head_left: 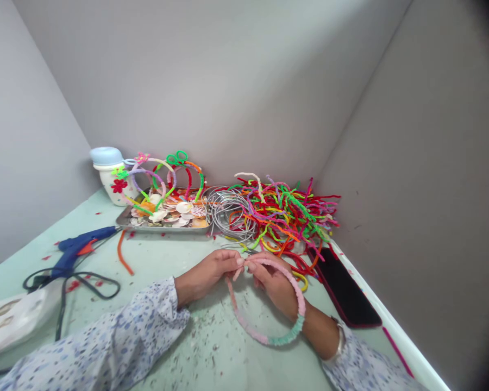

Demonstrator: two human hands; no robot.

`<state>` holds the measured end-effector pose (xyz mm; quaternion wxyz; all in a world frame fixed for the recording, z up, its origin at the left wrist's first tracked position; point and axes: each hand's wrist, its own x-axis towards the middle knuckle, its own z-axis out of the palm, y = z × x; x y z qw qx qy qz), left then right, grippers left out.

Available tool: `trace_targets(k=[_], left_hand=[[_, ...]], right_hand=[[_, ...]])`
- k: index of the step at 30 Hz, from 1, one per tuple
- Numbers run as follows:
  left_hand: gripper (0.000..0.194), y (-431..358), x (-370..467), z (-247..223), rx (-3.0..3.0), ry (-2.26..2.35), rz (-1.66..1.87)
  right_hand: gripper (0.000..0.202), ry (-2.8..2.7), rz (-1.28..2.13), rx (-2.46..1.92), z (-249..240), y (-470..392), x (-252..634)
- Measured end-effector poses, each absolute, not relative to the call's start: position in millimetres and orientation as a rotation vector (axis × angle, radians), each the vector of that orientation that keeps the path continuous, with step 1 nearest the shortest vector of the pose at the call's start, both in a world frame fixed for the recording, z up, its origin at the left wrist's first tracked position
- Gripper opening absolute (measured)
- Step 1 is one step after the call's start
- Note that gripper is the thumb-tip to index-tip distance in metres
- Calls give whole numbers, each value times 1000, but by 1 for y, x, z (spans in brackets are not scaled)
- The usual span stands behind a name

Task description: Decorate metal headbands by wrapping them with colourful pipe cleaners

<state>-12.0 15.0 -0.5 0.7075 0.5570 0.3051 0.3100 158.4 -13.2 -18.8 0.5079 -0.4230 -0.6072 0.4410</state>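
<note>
A ring wrapped in pink and mint-green pipe cleaner (pixel 287 339) hangs between my hands over the table, its mint part at the lower right. My left hand (pixel 209 273) is closed, thumb and finger pinching the ring's upper left end. Close beside it, my right hand (pixel 275 282) pinches the pink wrapping at the same spot, with the ring's right side passing in front of the hand. A short pink tail sticks down between the fingertips. The exact contact of the fingertips is hard to make out.
Behind my hands are a metal tray (pixel 167 229) of shells and finished headbands, coiled wire (pixel 232 214) and a pipe cleaner pile (pixel 293 212). A blue glue gun (pixel 71 250) with its cord and a white cup (pixel 110 176) are left. A black phone (pixel 346 290) lies right.
</note>
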Motion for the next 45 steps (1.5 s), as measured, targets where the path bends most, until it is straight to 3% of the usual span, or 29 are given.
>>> trace_targets(k=[45], left_hand=[[30, 16, -10, 1, 1230, 721, 682]], right_hand=[[16, -1559, 779, -1092, -19, -17, 157]])
